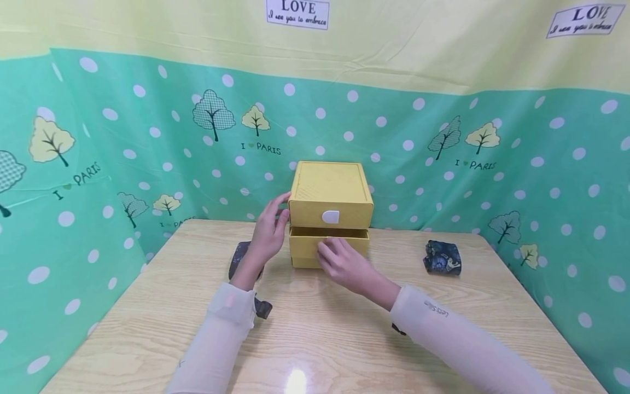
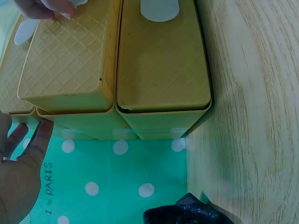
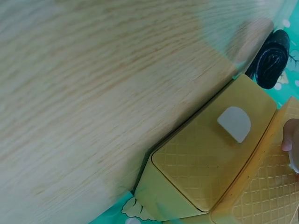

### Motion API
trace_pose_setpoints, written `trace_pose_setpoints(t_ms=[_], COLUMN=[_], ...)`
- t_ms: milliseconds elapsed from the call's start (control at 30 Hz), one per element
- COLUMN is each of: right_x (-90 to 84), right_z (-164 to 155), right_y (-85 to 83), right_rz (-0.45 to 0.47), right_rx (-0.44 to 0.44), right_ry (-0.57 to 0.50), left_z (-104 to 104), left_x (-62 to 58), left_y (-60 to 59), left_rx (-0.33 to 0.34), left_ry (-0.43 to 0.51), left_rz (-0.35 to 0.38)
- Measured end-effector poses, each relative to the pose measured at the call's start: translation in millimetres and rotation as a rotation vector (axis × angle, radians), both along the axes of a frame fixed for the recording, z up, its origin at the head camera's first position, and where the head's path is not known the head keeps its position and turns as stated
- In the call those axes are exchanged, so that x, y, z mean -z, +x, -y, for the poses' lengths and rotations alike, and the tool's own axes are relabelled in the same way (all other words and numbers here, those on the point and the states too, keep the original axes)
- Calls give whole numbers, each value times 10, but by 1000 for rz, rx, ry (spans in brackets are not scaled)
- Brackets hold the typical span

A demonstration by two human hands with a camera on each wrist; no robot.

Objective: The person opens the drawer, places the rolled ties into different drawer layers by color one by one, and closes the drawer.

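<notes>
A yellow two-drawer box [image 1: 328, 189] stands at the back middle of the wooden table [image 1: 315, 339]. Its lower drawer [image 1: 304, 246] is pulled out a little; the upper drawer shows a white tab [image 1: 331, 216]. My left hand [image 1: 268, 232] lies with straight fingers against the box's left side, as the left wrist view also shows [image 2: 25, 158]. My right hand [image 1: 342, 261] is at the lower drawer's front, its fingers [image 2: 44, 9] pinching the white tab there. In the right wrist view one fingertip [image 3: 290, 140] shows at the edge, beside a tabbed drawer front [image 3: 210, 158].
A dark patterned cloth bundle [image 1: 443, 257] lies to the right of the box. Another dark bundle [image 1: 239, 257] lies behind my left wrist. A green dotted backdrop [image 1: 541, 180] walls the table on three sides.
</notes>
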State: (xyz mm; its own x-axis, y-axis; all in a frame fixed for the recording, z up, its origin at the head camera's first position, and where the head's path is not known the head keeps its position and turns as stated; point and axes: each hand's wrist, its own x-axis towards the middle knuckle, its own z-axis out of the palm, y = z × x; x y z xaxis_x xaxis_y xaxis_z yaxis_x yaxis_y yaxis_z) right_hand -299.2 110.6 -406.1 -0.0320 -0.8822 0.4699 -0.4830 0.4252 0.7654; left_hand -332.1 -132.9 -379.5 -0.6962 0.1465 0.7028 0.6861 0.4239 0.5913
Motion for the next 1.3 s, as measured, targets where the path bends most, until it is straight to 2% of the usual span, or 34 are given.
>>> trace_pose_setpoints(t_ms=[600, 967, 1300], right_x=[-148, 18, 17], right_z=[-6, -29, -41], right_y=[209, 176, 284], right_rz=[-29, -1, 23], right_rx=[-22, -24, -16], right_ry=[6, 5, -5], left_z=[0, -1, 5], left_x=[-7, -15, 5], left_y=[-1, 16, -14], left_rx=[5, -4, 0], left_ry=[-2, -6, 2], left_rz=[7, 3, 10])
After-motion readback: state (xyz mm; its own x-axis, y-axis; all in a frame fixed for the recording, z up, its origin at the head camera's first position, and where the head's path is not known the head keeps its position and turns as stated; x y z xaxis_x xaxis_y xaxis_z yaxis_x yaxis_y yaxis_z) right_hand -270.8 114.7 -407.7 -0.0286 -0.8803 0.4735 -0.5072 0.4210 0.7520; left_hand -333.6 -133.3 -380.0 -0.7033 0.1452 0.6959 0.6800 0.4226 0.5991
